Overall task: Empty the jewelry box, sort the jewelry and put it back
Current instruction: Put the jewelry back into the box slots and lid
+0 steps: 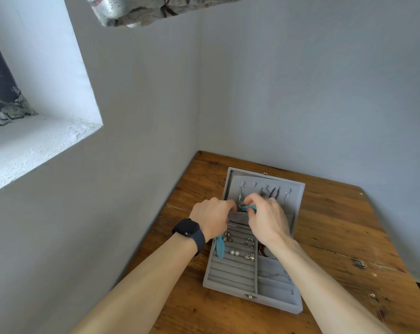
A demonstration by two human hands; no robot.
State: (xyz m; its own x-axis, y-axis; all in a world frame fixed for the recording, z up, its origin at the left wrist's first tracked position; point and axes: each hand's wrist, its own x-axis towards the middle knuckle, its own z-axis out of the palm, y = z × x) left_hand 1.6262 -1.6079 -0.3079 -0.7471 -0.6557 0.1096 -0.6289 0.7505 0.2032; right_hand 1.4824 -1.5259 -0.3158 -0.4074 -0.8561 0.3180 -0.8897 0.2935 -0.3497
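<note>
jewelry box (276, 304) sits open on the wooden table (336, 225), pushed into the wall corner. both hands work at the lid pocket (238, 219). right hand (268, 220) pinches a small teal piece (248, 208) between thumb and fingers, just above the pocket rim. left hand (211, 216) is curled at the pocket's left end, but what it holds is hidden, so can't tell its grip. a teal feather (219, 248) shows just below the left wrist, over the ring rolls – hanging or lying, can't say.

box is far from empty imo: necklaces (241, 196) hang on the lid hooks, stud earrings (234, 253) sit in the rolls, more bits in the right-side compartments.

risks from here – the teal piece is right beside a hanging chain, so a quick pull could snag it and drag the chain off its hook. tugging the pocket could tip the lid or slide the box. if the feather is its pair, the two may tangle or one may drop.
</note>
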